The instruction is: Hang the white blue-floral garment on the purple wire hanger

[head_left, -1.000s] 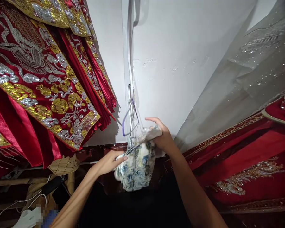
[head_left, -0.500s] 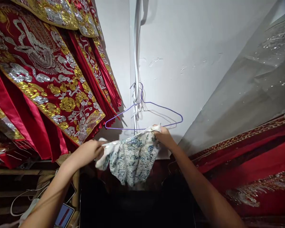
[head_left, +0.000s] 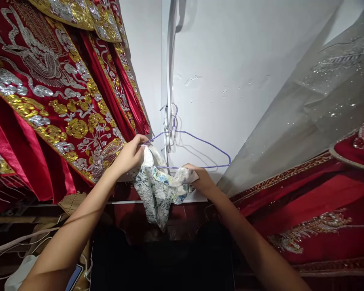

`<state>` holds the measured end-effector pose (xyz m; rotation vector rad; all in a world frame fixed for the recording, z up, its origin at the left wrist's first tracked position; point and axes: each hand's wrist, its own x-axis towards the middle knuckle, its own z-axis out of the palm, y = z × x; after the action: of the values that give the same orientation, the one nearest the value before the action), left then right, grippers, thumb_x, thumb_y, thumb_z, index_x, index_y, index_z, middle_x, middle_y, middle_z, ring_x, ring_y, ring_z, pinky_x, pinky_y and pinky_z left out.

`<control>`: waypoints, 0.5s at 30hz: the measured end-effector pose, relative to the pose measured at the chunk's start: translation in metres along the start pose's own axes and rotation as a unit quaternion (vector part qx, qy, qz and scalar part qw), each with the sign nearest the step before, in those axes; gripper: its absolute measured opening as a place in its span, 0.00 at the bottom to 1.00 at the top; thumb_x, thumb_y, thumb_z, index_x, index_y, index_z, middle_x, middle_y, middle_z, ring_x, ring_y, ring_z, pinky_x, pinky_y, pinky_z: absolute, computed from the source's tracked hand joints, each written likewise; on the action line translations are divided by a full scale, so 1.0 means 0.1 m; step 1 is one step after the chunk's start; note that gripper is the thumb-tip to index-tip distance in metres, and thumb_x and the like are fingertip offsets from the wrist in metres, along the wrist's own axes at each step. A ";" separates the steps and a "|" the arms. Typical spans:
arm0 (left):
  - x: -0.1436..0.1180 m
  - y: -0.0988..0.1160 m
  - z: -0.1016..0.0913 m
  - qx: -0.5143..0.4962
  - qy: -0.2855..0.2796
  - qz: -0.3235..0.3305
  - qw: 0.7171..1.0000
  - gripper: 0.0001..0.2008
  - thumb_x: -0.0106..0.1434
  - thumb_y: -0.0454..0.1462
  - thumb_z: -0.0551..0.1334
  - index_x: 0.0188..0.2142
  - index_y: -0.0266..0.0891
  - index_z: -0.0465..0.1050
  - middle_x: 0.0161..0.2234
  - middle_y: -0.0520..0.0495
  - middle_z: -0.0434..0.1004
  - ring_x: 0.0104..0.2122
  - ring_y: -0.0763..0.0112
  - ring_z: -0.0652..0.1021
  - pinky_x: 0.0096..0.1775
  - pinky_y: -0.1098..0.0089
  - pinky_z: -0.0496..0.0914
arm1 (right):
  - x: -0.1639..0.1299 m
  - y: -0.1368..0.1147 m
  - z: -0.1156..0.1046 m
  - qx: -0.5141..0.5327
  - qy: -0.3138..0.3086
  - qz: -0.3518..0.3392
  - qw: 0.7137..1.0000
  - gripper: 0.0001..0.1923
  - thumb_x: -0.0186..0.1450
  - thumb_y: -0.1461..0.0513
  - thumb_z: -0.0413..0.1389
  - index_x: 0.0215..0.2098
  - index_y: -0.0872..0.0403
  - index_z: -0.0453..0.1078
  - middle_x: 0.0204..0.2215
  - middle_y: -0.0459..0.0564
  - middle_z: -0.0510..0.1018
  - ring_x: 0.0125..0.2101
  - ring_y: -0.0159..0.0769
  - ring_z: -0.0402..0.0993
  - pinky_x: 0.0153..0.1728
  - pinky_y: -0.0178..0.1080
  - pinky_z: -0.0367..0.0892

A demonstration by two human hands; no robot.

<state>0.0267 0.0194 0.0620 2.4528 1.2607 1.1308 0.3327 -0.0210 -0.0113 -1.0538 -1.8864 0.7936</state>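
A small white garment with a blue floral print [head_left: 158,193] hangs between my two hands in front of a white wall. My left hand [head_left: 130,154] pinches one edge of the garment up against the left end of a purple wire hanger [head_left: 200,142]. That hanger hooks on a white strap [head_left: 167,81] running down the wall. My right hand [head_left: 201,179] grips the garment's other edge just under the hanger's bottom wire. The rest of the cloth droops below.
Red robes with gold and silver embroidery [head_left: 51,93] hang at the left. More red embroidered fabric [head_left: 315,202] and a grey sequined cloth [head_left: 321,89] lie at the right. White cables [head_left: 15,246] trail at the lower left. A dark surface [head_left: 160,262] sits below.
My left hand has risen with its edge of the garment to the hanger's left end. My right hand has shifted slightly left, bunching the cloth. The hanger has turned broadside since the oldest frame.
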 end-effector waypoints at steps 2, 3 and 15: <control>0.07 -0.07 0.05 0.002 0.001 0.007 1.000 0.21 0.65 0.31 0.52 0.57 0.38 0.68 0.51 0.41 0.79 0.50 0.63 0.78 0.54 0.61 0.70 | -0.08 -0.07 0.02 -0.030 0.022 0.000 0.999 0.07 0.52 0.64 0.60 0.30 0.51 0.75 0.37 0.50 0.80 0.40 0.45 0.74 0.42 0.41 0.67; 0.09 -0.11 0.06 0.008 -0.001 0.012 1.000 0.22 0.64 0.30 0.52 0.56 0.38 0.69 0.51 0.41 0.78 0.51 0.63 0.78 0.55 0.61 0.69 | -0.13 -0.10 -0.01 -0.045 0.059 0.006 0.997 0.09 0.51 0.64 0.61 0.32 0.50 0.76 0.37 0.50 0.81 0.41 0.46 0.75 0.43 0.42 0.67; 0.12 -0.18 -0.11 0.053 0.077 0.010 0.996 0.14 0.70 0.40 0.54 0.47 0.40 0.76 0.46 0.41 0.69 0.50 0.60 0.72 0.53 0.61 0.67 | 0.04 -0.21 -1.10 0.126 0.071 0.172 0.974 0.22 0.48 0.47 0.70 0.28 0.55 0.78 0.25 0.53 0.81 0.30 0.48 0.79 0.30 0.42 0.73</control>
<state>0.0125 0.0376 0.0681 2.5001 1.3759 1.3125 0.4196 -0.0130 0.0590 -1.2547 -1.4556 1.0936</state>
